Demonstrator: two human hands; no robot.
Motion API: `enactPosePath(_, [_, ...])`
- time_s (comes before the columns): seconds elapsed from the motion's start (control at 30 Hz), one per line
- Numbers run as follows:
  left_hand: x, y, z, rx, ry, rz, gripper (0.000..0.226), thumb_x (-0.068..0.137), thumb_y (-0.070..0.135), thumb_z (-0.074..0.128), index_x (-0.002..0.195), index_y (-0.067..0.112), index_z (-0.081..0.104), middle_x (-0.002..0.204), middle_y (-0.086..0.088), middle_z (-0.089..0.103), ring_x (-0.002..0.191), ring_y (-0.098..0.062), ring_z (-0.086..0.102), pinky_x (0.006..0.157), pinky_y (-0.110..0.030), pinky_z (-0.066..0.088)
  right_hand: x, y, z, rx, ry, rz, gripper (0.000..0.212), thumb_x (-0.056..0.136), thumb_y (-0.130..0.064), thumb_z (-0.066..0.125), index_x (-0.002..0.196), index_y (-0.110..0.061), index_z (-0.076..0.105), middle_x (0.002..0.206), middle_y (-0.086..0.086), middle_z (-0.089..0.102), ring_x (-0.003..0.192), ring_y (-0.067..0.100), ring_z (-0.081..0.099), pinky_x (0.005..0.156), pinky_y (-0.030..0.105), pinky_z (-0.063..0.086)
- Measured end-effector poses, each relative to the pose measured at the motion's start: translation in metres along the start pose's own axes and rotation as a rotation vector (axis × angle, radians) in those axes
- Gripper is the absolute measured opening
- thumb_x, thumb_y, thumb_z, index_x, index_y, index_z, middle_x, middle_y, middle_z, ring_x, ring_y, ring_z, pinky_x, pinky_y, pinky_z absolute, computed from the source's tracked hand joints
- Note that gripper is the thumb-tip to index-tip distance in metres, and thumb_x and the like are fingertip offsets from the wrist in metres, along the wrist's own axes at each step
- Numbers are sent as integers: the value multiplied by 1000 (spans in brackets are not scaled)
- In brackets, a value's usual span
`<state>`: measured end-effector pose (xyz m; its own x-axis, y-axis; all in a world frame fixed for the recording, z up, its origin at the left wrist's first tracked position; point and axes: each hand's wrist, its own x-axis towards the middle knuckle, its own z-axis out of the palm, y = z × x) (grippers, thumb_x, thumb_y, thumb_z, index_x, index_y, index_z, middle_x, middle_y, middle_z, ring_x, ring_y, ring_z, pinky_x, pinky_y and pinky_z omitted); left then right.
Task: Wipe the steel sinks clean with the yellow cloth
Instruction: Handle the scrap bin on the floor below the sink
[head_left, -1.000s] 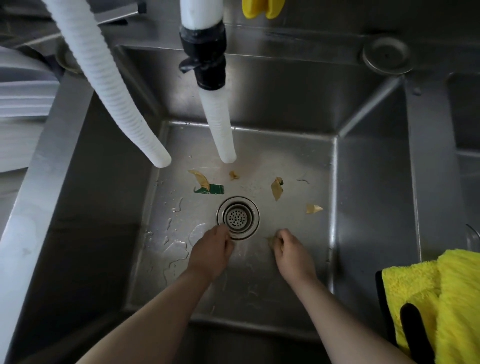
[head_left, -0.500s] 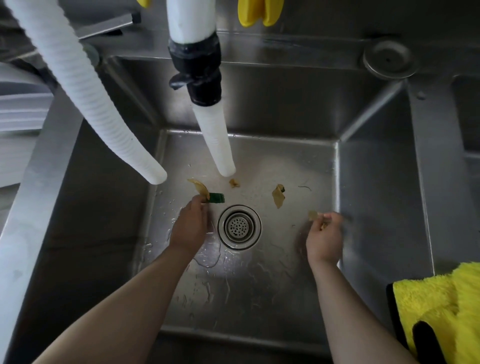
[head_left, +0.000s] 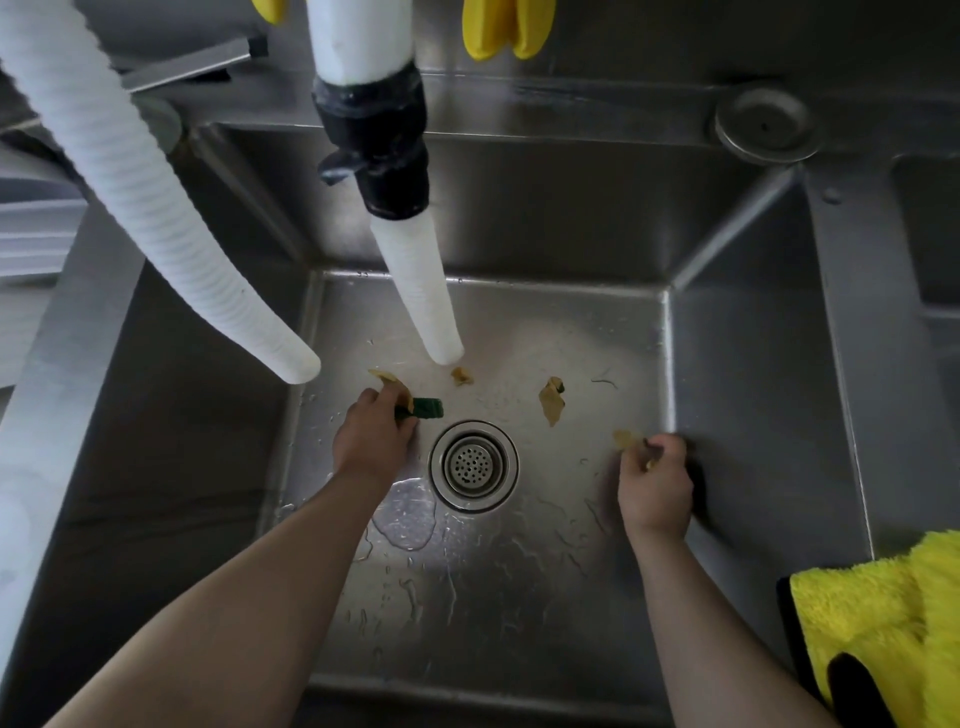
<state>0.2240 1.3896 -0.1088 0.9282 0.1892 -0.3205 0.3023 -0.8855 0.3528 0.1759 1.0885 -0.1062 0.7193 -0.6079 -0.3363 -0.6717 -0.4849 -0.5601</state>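
Reaching into a wet steel sink (head_left: 753, 415), two bare hands picked scraps off its floor while the yellow cloth (head_left: 878, 618) waited unused.

Taking the round drain (head_left: 474, 466) as the landmark: the left hand (head_left: 371, 441), just left of it, pinched a green scrap (head_left: 427, 408) with a tan peel (head_left: 387, 382) beside its fingers; the right hand (head_left: 655, 486), to the drain's right near the wall, was curled around a small tan scrap (head_left: 623, 439). More peel bits (head_left: 550, 402) lay beyond the drain, and two white hoses (head_left: 415, 270) hung over the far side. The cloth lay heaped on the rim, well right of the drain and nearer the viewer. It looked plush, light and floppy, likely heavier once soaked; bunching its middle into the palm would probably suit wiping best.
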Motion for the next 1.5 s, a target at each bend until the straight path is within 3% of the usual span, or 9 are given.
enactPosePath(0.27, [-2, 3, 5, 1, 8, 34, 7, 94, 21, 57, 94, 15, 60, 107, -6, 50, 94, -26, 51, 74, -40, 48, 1, -2, 1, -55, -36, -42, 22, 99, -20, 55, 113, -6, 62, 101, 17, 69, 93, 38, 65, 66, 29, 40])
enactPosePath(0.4, [-6, 15, 3, -129, 47, 28, 12, 88, 18, 57, 83, 16, 47, 85, 1, 51, 71, -21, 48, 58, -32, 35, -5, -14, 3, 108, -27, 55, 20, 99, -14, 45, 106, 2, 54, 80, 9, 56, 72, 30, 57, 60, 29, 39])
enactPosePath(0.5, [-4, 23, -1, -205, 28, 54, 12, 90, 16, 56, 90, 18, 44, 69, 0, 52, 63, -24, 51, 57, -36, 41, -5, -25, 9, 172, -134, 54, 12, 93, -16, 48, 91, -6, 53, 79, 8, 61, 74, 31, 61, 62, 40, 51])
enactPosePath(0.6, [3, 33, -4, -251, 4, 122, 24, 94, 12, 53, 116, 19, 48, 80, 0, 59, 71, -23, 57, 63, -36, 45, -4, -37, 15, 207, -185, 16, 6, 86, -15, 58, 86, -13, 52, 80, 11, 64, 72, 31, 63, 63, 44, 54])
enactPosePath(0.73, [14, 44, -5, -309, -57, 236, 36, 92, -1, 45, 115, 22, 60, 100, 13, 55, 93, -11, 51, 83, -26, 39, -1, -52, 22, 217, -122, -96, 8, 95, -7, 46, 95, -13, 52, 82, 1, 58, 72, 17, 56, 59, 29, 43])
enactPosePath(0.9, [32, 54, 3, -278, -82, 205, 20, 92, 13, 46, 95, 23, 64, 85, 21, 51, 86, -10, 54, 75, -24, 38, 4, -67, 32, 123, -151, -159, 17, 101, -19, 39, 96, -15, 54, 77, -4, 59, 70, 19, 57, 54, 27, 39])
enactPosePath(1.1, [41, 60, 12, -119, -181, 175, 52, 89, 30, 57, 137, 33, 38, 105, 5, 45, 93, -16, 46, 78, -27, 37, 7, -67, 42, -63, -330, -307, 36, 99, -35, 53, 132, -24, 45, 99, 1, 66, 86, 24, 64, 64, 28, 41])
enactPosePath(1.37, [40, 61, 16, 100, -163, 209, 6, 94, 16, 50, 99, 16, 53, 100, -11, 58, 84, -29, 52, 70, -34, 42, 9, -64, 43, -294, -368, -344, 9, 99, -27, 49, 94, -20, 47, 80, -1, 56, 77, 28, 58, 60, 31, 37])
enactPosePath(1.5, [27, 57, 13, 79, -176, 174, 2, 95, 12, 47, 93, 12, 48, 95, -13, 57, 87, -33, 56, 72, -37, 42, -1, -61, 39, -244, -380, -300, 8, 98, -21, 45, 94, -15, 48, 79, 1, 56, 71, 26, 52, 58, 31, 36])
